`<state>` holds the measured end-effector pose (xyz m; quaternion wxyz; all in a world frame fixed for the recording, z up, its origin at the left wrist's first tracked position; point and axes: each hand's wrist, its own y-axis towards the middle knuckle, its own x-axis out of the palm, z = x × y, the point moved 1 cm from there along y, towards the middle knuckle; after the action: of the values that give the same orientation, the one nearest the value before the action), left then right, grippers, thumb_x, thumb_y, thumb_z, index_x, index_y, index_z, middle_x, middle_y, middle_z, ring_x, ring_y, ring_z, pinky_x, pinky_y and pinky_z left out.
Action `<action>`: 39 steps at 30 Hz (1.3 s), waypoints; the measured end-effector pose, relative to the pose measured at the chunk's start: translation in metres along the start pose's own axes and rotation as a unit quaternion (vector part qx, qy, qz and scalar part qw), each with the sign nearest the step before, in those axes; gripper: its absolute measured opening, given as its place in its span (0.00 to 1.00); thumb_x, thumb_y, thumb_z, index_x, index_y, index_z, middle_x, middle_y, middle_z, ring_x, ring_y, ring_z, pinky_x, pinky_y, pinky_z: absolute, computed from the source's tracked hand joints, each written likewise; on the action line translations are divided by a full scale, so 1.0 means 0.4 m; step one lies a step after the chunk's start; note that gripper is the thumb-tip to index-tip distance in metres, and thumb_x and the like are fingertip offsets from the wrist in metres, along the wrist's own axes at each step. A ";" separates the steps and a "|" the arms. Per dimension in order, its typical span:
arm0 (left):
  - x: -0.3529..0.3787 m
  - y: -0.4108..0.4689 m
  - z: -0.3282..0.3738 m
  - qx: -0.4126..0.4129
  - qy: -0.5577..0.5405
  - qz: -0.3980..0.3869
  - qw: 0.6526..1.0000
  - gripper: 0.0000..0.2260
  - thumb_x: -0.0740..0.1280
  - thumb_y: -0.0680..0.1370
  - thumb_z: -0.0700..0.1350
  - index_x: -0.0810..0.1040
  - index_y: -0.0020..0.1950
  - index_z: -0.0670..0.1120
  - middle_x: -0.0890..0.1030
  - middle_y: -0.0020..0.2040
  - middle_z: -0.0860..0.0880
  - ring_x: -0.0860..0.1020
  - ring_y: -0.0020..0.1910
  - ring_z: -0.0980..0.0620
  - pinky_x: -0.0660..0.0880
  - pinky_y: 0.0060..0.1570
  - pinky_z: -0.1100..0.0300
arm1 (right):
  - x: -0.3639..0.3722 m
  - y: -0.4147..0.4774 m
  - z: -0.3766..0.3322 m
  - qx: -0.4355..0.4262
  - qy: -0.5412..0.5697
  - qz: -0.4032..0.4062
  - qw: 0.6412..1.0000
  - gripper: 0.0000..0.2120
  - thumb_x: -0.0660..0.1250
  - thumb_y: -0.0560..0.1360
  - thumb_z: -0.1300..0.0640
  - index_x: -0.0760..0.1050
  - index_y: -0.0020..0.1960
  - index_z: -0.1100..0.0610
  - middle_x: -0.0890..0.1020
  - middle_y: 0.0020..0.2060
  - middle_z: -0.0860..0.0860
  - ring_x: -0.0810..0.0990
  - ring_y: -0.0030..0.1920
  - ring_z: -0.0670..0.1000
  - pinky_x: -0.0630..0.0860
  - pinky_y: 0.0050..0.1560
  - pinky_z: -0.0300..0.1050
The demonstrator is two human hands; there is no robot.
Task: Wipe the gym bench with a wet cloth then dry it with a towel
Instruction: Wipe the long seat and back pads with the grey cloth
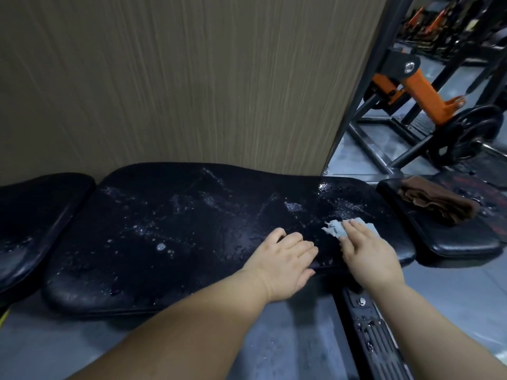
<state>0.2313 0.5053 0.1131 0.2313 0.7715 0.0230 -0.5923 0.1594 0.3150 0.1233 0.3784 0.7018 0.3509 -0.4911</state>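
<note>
The black gym bench pad stretches across the middle of the head view, its surface wet with droplets and streaks. My right hand lies flat with straight fingers on a small pale grey-blue cloth, pressing it onto the right part of the pad. My left hand rests flat on the pad's near edge just left of it, holding nothing. A folded brown towel lies on the separate black seat pad at the right.
A wood-grain wall panel stands right behind the bench. Another black pad adjoins at the left. An orange and black weight machine with a plate stands at the back right. The bench's metal foot crosses the grey floor near me.
</note>
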 end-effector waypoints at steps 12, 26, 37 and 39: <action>0.017 -0.021 -0.005 -0.004 -0.082 0.042 0.996 0.20 0.60 0.75 0.57 0.78 0.63 0.50 0.78 0.59 0.57 0.74 0.59 0.53 0.65 0.57 0.54 | 0.055 -0.039 -0.051 -0.132 0.009 0.005 0.991 0.24 0.51 0.79 0.49 0.72 0.69 0.58 0.72 0.68 0.49 0.65 0.71 0.48 0.58 0.70 0.43; 0.017 -0.005 -0.022 -0.005 -0.070 0.045 0.996 0.19 0.60 0.76 0.56 0.79 0.63 0.49 0.79 0.61 0.54 0.73 0.62 0.51 0.66 0.60 0.51 | 0.063 0.023 -0.063 -0.038 -0.039 0.029 0.998 0.25 0.50 0.78 0.51 0.75 0.65 0.63 0.77 0.63 0.58 0.74 0.66 0.59 0.57 0.68 0.45; 0.016 0.002 -0.013 -0.040 -0.059 0.050 0.996 0.19 0.57 0.73 0.56 0.82 0.56 0.52 0.82 0.53 0.58 0.73 0.56 0.54 0.62 0.55 0.52 | 0.048 0.008 -0.063 -0.072 -0.039 -0.021 0.996 0.23 0.48 0.83 0.50 0.62 0.75 0.56 0.65 0.74 0.50 0.56 0.76 0.48 0.53 0.75 0.45; 0.015 0.000 -0.010 -0.040 -0.059 0.054 0.996 0.20 0.57 0.74 0.56 0.82 0.57 0.52 0.82 0.54 0.58 0.72 0.56 0.55 0.62 0.55 0.53 | 0.042 0.005 -0.060 -0.027 -0.039 -0.017 0.999 0.22 0.50 0.83 0.51 0.61 0.76 0.55 0.63 0.75 0.49 0.55 0.76 0.48 0.51 0.75 0.44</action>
<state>0.2369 0.5054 0.1082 0.2946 0.7255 -0.0081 -0.6219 0.1758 0.3372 0.1134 0.4025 0.6654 0.3611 -0.5146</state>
